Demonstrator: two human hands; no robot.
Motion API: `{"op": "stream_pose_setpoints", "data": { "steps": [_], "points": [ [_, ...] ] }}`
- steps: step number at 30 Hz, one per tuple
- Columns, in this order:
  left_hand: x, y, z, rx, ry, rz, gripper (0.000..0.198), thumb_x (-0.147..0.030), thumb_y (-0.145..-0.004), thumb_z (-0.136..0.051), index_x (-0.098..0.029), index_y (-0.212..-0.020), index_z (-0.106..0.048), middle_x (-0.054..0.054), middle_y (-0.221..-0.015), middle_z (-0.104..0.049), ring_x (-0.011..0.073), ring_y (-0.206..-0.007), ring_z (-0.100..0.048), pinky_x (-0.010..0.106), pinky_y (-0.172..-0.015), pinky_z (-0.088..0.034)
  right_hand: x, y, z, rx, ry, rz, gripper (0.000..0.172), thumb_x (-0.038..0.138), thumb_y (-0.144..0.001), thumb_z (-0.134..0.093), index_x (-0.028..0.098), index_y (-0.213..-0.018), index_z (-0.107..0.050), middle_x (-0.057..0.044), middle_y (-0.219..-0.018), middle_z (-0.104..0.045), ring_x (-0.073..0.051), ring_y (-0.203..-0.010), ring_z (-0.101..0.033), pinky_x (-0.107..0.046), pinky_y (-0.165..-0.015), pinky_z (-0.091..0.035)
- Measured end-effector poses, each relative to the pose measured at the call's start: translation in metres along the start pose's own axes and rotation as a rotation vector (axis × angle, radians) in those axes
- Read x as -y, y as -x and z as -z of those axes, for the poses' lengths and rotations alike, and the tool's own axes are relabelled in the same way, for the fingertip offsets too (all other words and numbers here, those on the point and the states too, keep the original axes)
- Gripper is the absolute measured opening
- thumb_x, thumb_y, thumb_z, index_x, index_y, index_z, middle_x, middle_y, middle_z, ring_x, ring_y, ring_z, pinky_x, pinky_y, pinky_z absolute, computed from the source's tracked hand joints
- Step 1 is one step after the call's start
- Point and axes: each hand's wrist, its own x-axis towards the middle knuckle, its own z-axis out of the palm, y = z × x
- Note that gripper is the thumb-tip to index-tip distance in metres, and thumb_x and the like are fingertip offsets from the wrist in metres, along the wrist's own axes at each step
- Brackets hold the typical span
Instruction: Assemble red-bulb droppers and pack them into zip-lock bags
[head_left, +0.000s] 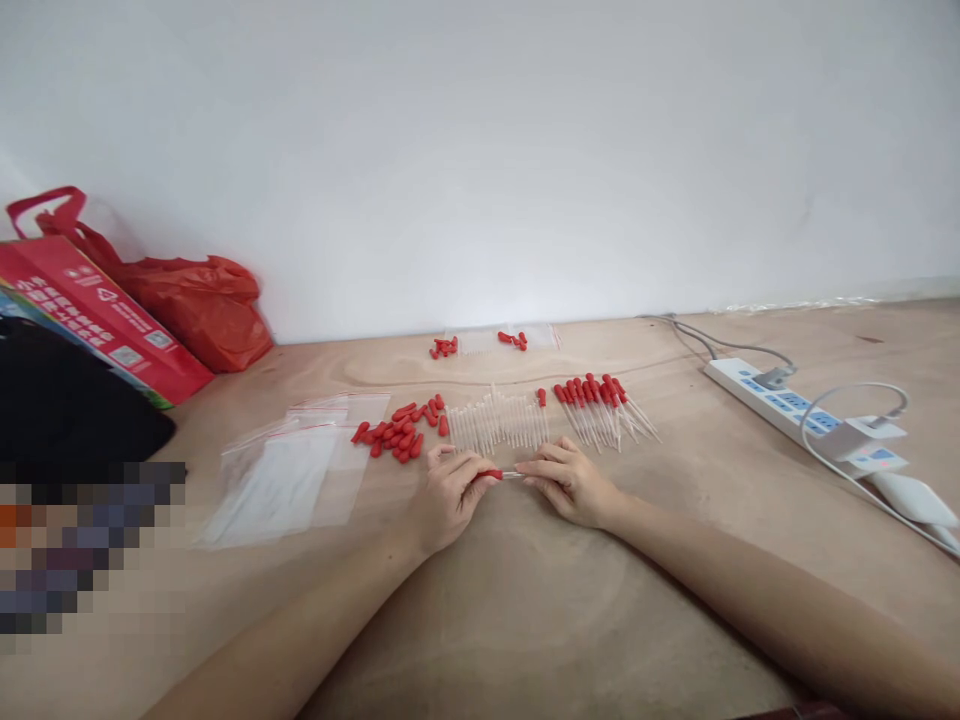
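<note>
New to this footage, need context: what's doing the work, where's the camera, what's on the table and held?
No machine here: a person's two bare hands, seen from a head-worn camera looking forward and down. The left hand pinches a red bulb; the right hand holds a thin clear tube in line with it. On the wooden table lie loose red bulbs at left, bare tubes ahead, bulb-topped tubes at right, plastic bags and a power strip.
</note>
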Motion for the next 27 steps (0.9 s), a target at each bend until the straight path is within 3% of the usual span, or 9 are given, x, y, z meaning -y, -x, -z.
{"op": "stream_pose_setpoints", "data": {
  "steps": [13, 27],
  "points": [
    [-0.0022, 0.0009, 0.0, 0.022, -0.02, -0.025, 0.019, -0.024, -0.087, -0.038, -0.02, -0.081, -0.056, -0.003, -0.074, -0.064, 0.01, -0.069, -0.057, 0.034, -0.088, -0.022, 0.0052, -0.0034, 0.0058, 0.075, 0.099, 0.005, 0.025, 0.018, -0.085, -0.039, 0.019, -0.103, -0.056, -0.003, -0.075, -0.06, -0.012, -0.066, -0.05, -0.03, -0.063, -0.028],
    [0.0007, 0.0008, -0.0006, 0.079, 0.035, 0.0, 0.019, -0.022, -0.087, -0.038, -0.021, -0.081, -0.056, -0.003, -0.074, -0.064, 0.01, -0.067, -0.056, 0.036, -0.09, -0.019, 0.0071, -0.0078, 0.0077, 0.057, 0.221, 0.055, 0.023, 0.019, -0.084, -0.039, 0.019, -0.09, -0.061, -0.002, -0.071, -0.059, -0.011, -0.059, -0.043, -0.031, -0.061, -0.021]
  ]
}}
